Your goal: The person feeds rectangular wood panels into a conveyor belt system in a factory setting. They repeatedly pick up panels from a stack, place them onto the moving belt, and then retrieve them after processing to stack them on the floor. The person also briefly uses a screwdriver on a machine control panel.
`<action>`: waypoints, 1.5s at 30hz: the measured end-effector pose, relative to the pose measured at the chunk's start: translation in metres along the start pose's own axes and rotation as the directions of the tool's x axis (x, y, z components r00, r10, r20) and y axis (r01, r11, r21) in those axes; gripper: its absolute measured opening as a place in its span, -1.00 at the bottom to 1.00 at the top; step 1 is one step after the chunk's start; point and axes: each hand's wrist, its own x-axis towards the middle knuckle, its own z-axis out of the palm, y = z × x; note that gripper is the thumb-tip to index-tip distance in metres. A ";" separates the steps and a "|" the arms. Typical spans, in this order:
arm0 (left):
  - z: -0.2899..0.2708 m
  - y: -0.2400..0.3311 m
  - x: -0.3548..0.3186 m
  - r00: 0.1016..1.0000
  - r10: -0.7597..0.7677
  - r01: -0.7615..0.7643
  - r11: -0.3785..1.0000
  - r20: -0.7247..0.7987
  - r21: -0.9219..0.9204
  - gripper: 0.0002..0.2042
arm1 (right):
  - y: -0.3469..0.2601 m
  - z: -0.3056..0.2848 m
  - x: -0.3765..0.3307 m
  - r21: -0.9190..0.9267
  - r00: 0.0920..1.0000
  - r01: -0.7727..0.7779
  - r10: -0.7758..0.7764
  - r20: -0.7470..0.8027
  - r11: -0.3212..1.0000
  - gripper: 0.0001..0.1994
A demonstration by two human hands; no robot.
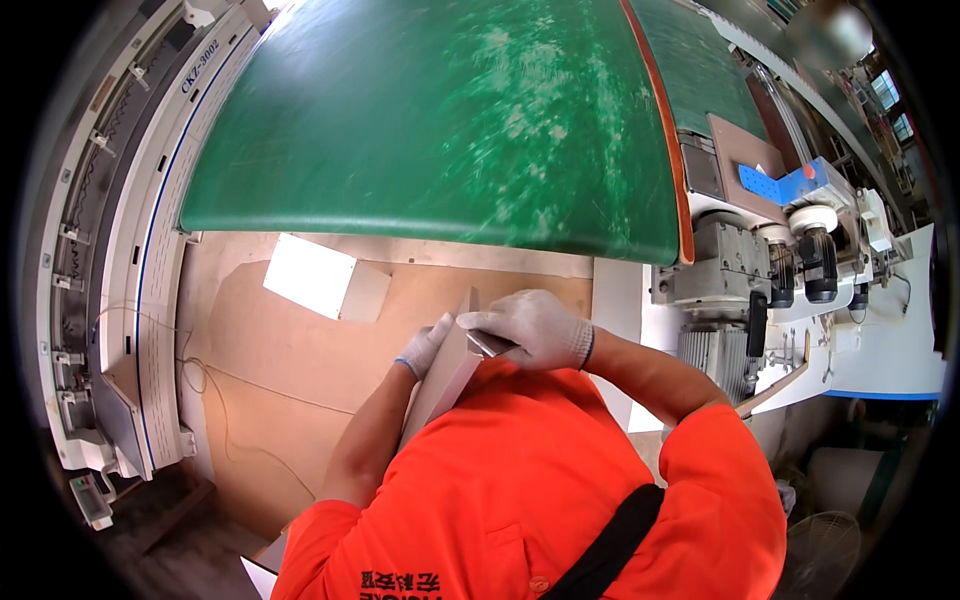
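Lower part of the grey board stack [447, 375] is hidden behind the orange shirt [520, 500], so its full length can't be made out; how many sheets are in it also unclear. Left hand [424, 347] mostly tucked behind the stack's left face, only thumb and part of the gloved palm show. It's pressed against the stack, but can't tell how far the fingers curl round.

Right hand [530, 325], white knit glove, comes in from the right w/ forearm bent across the chest, fingers folded over the stack's top edge and clamped on it. Left forearm rises from below, elbow low, wrist angled up to the stack.

Stack sits tilted, held up close to the chest, above the brown worktable [300, 350]. A white sheet [310, 275] lies flat on the table, well apart from both hands. Green conveyor belt [430, 110] runs beyond the table; motor unit [720, 270] at its right end.
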 end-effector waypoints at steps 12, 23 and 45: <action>0.020 0.033 0.043 0.991 -0.121 0.107 0.970 -0.050 -0.217 -0.01 | 0.025 -0.064 0.001 -0.141 0.989 0.059 -0.038 0.142 0.988 -0.58; 0.058 -0.048 0.122 0.994 -0.033 0.006 0.967 -0.101 -0.255 -0.01 | 0.031 -0.104 0.022 -0.148 0.979 -0.027 0.056 0.196 0.989 -0.64; 0.069 0.008 -0.008 0.728 -0.614 0.126 0.556 -0.304 -0.821 -0.27 | 0.481 -0.325 0.014 -0.483 0.750 -0.659 0.545 -0.374 0.576 -0.44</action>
